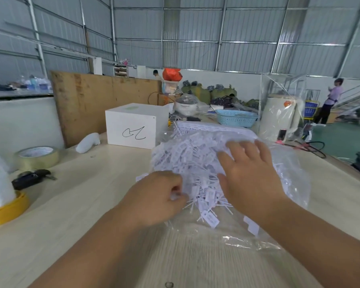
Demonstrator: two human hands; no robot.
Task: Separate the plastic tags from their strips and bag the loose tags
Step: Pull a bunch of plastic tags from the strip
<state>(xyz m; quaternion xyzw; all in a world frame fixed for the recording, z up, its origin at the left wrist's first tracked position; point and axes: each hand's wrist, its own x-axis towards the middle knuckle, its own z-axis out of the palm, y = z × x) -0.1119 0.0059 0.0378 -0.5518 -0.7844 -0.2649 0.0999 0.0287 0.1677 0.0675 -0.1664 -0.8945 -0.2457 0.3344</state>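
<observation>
On the pale wood-grain tabletop (92,204), closest to the camera, lies the open mouth of a clear, crinkled plastic bag (247,240), its flat rim spread toward the viewer. The left hand (156,198) sits at the bag's left edge with fingers curled, pinching a few small white plastic tags (195,163) at the edge of the heap. The right hand (249,175) lies flat with fingers spread and straight, palm down on top of the heap, covering its right part. The loose tags are piled in a mound in and on the bag at mid-table; each has a small rectangular head and a thin stem, and they lie tangled, stems pointing every way, several sticking out toward the viewer. Just behind the mound lies a stack of white tag strips (208,126), its long axis running left to right. To the left lie a black folded object (30,178), a yellow tape roll (6,210) and a clear-brown packing tape roll (37,155). Farther back stand a white cube box with a black scribble (133,127), a light-blue perforated plastic basket (236,118) and a cream appliance wrapped in clear plastic (279,117), with a brown plywood board (96,100) leaning behind.
</observation>
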